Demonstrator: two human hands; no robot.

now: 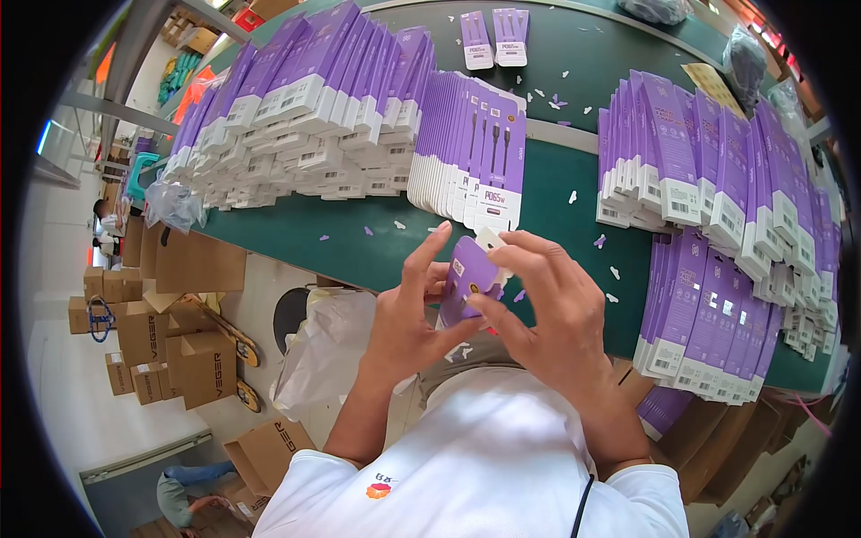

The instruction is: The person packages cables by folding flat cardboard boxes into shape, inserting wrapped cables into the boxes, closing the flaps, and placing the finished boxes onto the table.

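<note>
Fingers (439, 230) of both hands are bent around one small purple box (465, 269), and I see it right between them, in front of the chest. My left hand (399, 314) has its thumb low on the box and other fingers behind, with the pointing finger up and loose. My right hand (565, 332) is nearly closed, its tips at the white flap (488, 240) and the right side. Both hands touch it, so neither is nearer. The long way of the box seems to run up and away, leaning a bit right, with the flap at the far end. I can't see inside it, and the left thumb and the tilt hide its low end. Past the hands, a row of boxes (496, 134) stands on the green table (563, 170), between two big piles (305, 90) (731, 170).
</note>
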